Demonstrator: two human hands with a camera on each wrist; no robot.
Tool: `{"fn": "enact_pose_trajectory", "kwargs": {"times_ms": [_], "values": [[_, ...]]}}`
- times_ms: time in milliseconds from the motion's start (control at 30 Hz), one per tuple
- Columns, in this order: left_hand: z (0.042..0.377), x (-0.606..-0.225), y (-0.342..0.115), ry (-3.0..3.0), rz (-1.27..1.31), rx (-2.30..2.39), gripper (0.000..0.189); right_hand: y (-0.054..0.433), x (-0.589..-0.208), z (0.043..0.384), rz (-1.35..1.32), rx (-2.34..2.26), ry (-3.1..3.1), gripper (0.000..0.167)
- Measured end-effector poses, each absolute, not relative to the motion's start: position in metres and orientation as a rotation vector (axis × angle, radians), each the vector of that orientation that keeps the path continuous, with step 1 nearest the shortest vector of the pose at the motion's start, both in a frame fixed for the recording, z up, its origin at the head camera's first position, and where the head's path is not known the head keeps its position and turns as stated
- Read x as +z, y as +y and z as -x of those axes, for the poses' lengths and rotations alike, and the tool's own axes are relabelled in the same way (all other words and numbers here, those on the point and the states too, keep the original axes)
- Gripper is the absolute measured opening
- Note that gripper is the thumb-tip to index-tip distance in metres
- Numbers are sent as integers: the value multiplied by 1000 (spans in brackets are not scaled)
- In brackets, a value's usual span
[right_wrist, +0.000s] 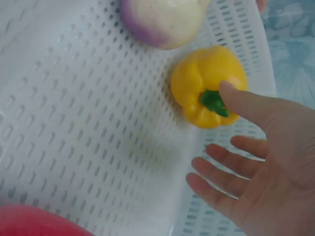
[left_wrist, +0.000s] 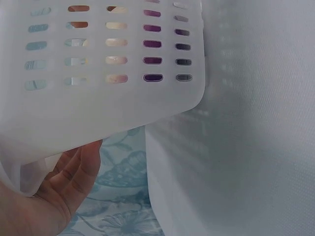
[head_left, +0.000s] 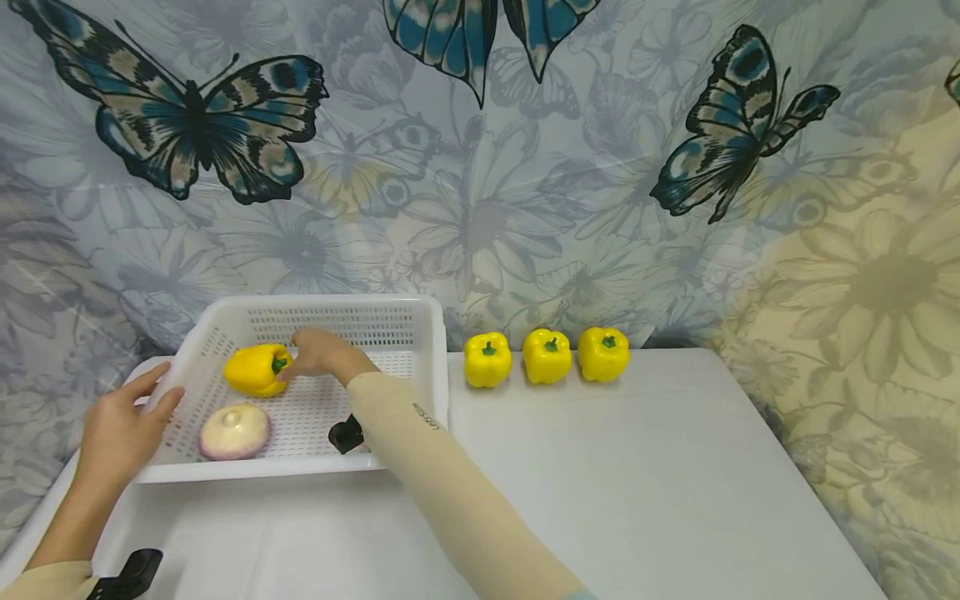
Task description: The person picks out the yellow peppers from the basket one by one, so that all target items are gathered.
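Observation:
A white perforated plastic basket (head_left: 292,468) stands at the table's left. My left hand (head_left: 123,429) grips its left rim, with fingers (left_wrist: 83,164) outside under the lip in the left wrist view. Inside lies a yellow bell pepper (head_left: 253,371) on its side, green stem facing right. My right hand (head_left: 322,354) is at its stem end. In the right wrist view the thumb (right_wrist: 241,101) is at the yellow pepper (right_wrist: 194,81), the other fingers spread and loosely bent. Nearer the front sits a round white-and-purple vegetable (head_left: 235,432), perhaps an onion or turnip.
Three yellow bell peppers, left (head_left: 487,360), middle (head_left: 547,356) and right (head_left: 603,353), stand in a row right of the basket on the white table (head_left: 637,483). A red thing (right_wrist: 39,222), partly out of view, lies in the basket. Butterfly-printed cloth (head_left: 480,208) hangs behind.

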State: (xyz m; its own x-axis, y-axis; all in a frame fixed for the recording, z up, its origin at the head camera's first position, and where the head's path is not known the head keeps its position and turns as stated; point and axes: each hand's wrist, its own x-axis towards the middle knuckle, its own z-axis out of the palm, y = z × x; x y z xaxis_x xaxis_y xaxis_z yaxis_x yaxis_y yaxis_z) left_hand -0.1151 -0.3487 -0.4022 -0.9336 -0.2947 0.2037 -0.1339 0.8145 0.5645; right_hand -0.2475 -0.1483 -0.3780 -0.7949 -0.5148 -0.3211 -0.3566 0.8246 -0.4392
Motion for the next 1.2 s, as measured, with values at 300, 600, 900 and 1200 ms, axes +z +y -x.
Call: {"fn": "enact_pose_trajectory", "kwargs": {"times_ms": [300, 600, 900, 1200], "values": [[115, -401, -346, -2705, -324, -822, 50, -157, -381, 247, 585, -510, 2566, 65], [116, -403, -343, -2681, -320, -851, 50, -160, -396, 247, 589, -682, 2541, 79], [114, -406, -340, -2658, -287, -839, 48, -165, -409, 248, 658, -764, 2515, 98], [114, -404, -346, -2658, -295, -846, 48, -172, -410, 252, 707, -792, 2566, 76]]}}
